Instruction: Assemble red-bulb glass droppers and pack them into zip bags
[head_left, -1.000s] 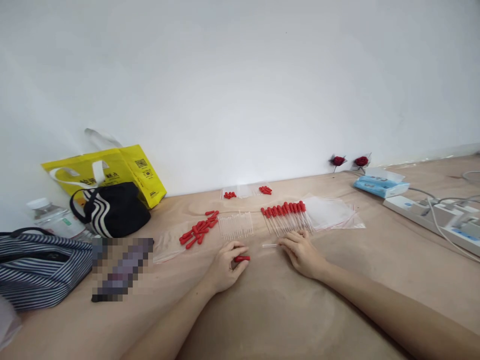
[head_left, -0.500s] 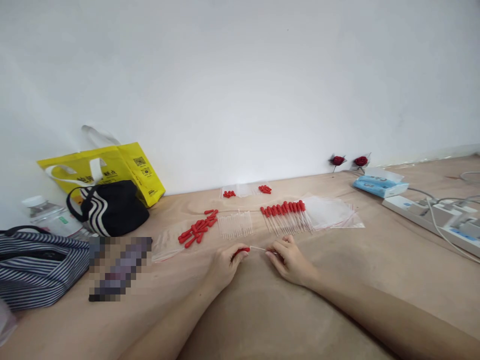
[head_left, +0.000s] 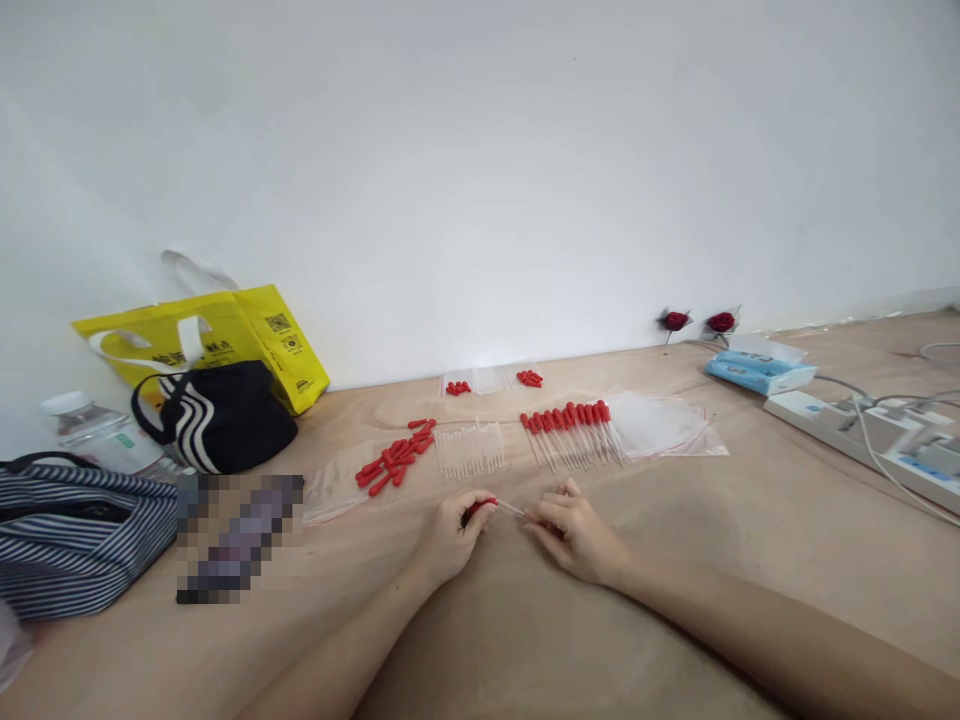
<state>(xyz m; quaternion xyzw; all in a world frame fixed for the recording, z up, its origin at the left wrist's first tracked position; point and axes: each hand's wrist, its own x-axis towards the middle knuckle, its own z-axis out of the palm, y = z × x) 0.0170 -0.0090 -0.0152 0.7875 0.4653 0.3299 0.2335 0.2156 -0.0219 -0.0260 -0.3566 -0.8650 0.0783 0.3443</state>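
My left hand (head_left: 457,530) is closed on a red rubber dropper bulb (head_left: 481,506), mostly hidden by the fingers. A thin clear dropper tube (head_left: 511,508) runs from the bulb's mouth to my right hand (head_left: 574,535), whose fingers pinch its other end. Beyond my left hand lies a heap of loose red bulbs (head_left: 396,457). A row of clear tubes (head_left: 471,450) lies to the right of that heap. Further right, several droppers (head_left: 574,435) with red bulbs fitted on their tubes lie side by side.
Clear plastic bags (head_left: 660,425) lie right of the droppers; a small bag with red bulbs (head_left: 491,380) lies by the wall. A power strip (head_left: 862,435) and a blue tissue pack (head_left: 761,370) sit right. Left are a yellow bag (head_left: 281,345), a black pouch (head_left: 232,420) and a striped bag (head_left: 82,540).
My right hand has shifted slightly down and left, closer to my left hand. The tube now slants more and lines up with the bulb; less of it shows between my hands.
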